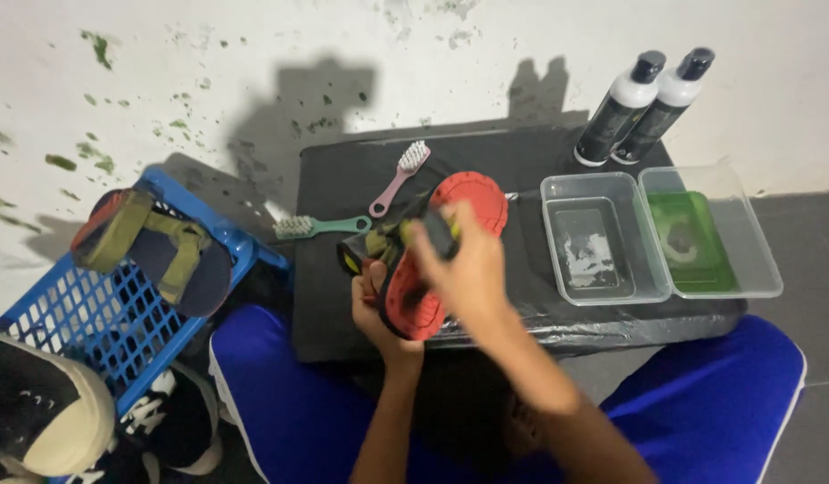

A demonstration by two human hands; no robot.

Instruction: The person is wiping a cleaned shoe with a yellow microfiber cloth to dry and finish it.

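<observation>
Sandal (pixel 432 269) sits gripped from below by the left hand (pixel 371 309), fingers closed on it. Right hand (pixel 464 260) presses something dark, fingers curled; a slip could knock it into the trays (pixel 603 291).

2 bottles (pixel 643 108), 2 clear tubs (pixel 603 237), 2 brushes (pixel 399 177), blue crate (pixel 91 314)

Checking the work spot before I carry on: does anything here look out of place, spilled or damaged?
The wall behind the table is flecked with green patches, like peeling paint or stains. One sandal lies tilted across the blue basket rim rather than inside it. Nothing looks spilled; the two tubs sit level.
</observation>
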